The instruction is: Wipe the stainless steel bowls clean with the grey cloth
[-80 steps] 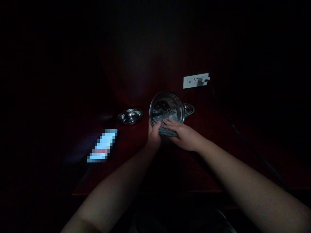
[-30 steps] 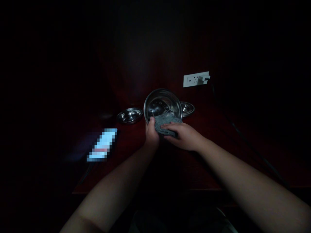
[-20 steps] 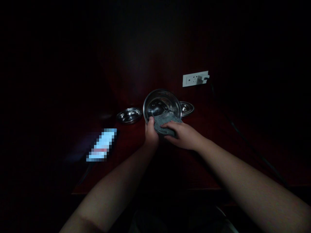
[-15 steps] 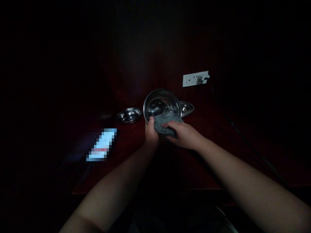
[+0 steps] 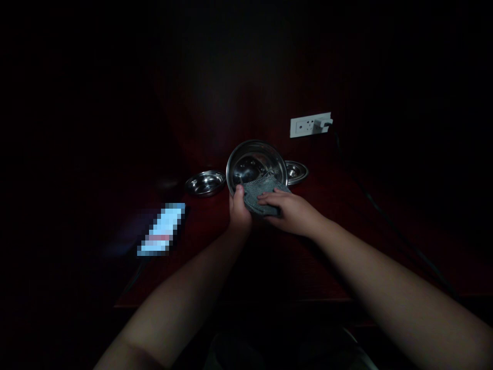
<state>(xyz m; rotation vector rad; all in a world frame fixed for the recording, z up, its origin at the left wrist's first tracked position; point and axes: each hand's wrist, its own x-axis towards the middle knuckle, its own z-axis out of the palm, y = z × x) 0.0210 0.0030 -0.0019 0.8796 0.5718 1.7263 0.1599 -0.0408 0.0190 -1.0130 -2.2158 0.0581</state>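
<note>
A round steel bowl (image 5: 254, 160) is tilted up on its edge with its inside facing me. My left hand (image 5: 239, 211) grips its near rim, thumb over the edge. A grey cloth (image 5: 259, 191) drapes over the rim into the bowl. My right hand (image 5: 289, 210) presses on this cloth with the fingers laid together. The scene is very dark.
A second steel bowl (image 5: 205, 183) sits left of the held one and a third (image 5: 296, 171) behind it at the right. A lit phone screen (image 5: 162, 236) lies at the left on the dark red table (image 5: 327, 246). A white socket (image 5: 310, 125) with a plug and cable is on the wall.
The bowl has shifted slightly left and turned a little in my left hand. My right hand has slid the cloth along the near rim.
</note>
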